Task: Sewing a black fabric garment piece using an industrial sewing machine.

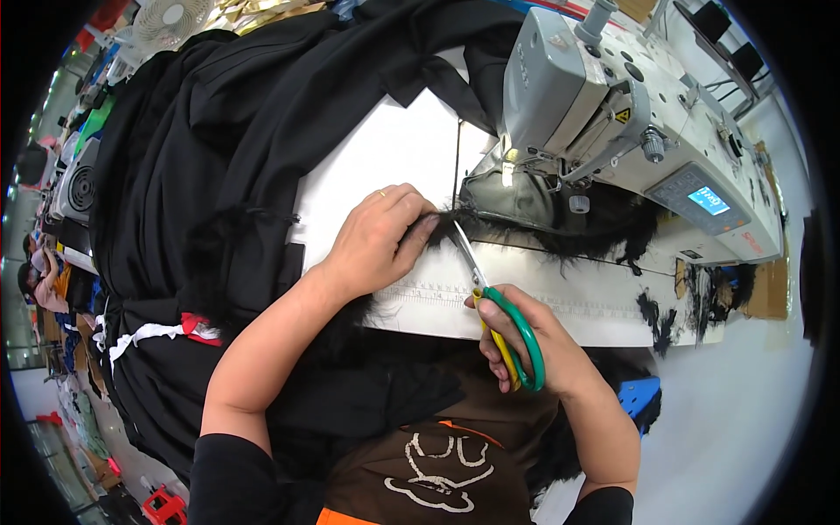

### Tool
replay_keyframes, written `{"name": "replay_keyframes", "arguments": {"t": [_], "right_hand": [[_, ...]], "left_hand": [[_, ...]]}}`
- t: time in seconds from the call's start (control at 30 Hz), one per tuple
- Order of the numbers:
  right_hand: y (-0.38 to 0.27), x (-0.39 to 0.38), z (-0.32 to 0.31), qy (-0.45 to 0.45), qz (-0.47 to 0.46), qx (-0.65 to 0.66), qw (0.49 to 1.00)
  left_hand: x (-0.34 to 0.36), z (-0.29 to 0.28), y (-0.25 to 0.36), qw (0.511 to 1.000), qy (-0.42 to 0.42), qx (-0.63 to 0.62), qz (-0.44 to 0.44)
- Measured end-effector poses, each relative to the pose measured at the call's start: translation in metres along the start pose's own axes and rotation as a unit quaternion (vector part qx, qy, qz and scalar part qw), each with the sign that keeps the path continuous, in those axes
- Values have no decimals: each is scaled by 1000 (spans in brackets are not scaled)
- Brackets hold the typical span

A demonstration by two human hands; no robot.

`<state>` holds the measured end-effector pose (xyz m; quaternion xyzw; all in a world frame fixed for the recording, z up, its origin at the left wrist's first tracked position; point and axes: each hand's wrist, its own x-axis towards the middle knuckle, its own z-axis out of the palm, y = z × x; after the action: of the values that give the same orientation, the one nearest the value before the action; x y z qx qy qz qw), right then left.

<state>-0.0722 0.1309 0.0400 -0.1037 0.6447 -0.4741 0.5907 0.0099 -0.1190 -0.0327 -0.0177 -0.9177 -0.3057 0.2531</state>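
Note:
My left hand (374, 234) is closed on a strip of black fur trim (444, 227), pinching it with thumb and fingers just left of the sewing machine's needle area. In my right hand (535, 337) are scissors (512, 341) with one green and one yellow handle loop. Their metal blades point up and away, and the tips touch or sit right by the fur strip. From there the fur runs right, along the edge of a dark grey-green fabric piece (516, 199) lying under the machine's head. How far apart the blades are, I cannot tell.
A white sewing machine (612, 114) with a lit blue display (708, 200) stands at the right. Large folds of black fabric (227, 131) cover the left and back of the white table (367, 166). Black fur scraps (661, 319) lie near the table's right front edge. Behind is a fan (171, 22).

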Motion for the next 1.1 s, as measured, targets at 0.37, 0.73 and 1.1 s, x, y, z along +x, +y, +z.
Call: {"name": "replay_keyframes", "arguments": {"t": [0.37, 0.73, 1.1], "right_hand": [[-4, 2, -1, 18, -5, -29, 999], [-1, 4, -1, 16, -10, -13, 1000], [-5, 2, -3, 63, -26, -76, 995]], "left_hand": [[2, -1, 2, 1000, -1, -20, -1], [-1, -1, 0, 1000, 6, -26, 2], [2, -5, -3, 993, 3, -93, -75]]}}
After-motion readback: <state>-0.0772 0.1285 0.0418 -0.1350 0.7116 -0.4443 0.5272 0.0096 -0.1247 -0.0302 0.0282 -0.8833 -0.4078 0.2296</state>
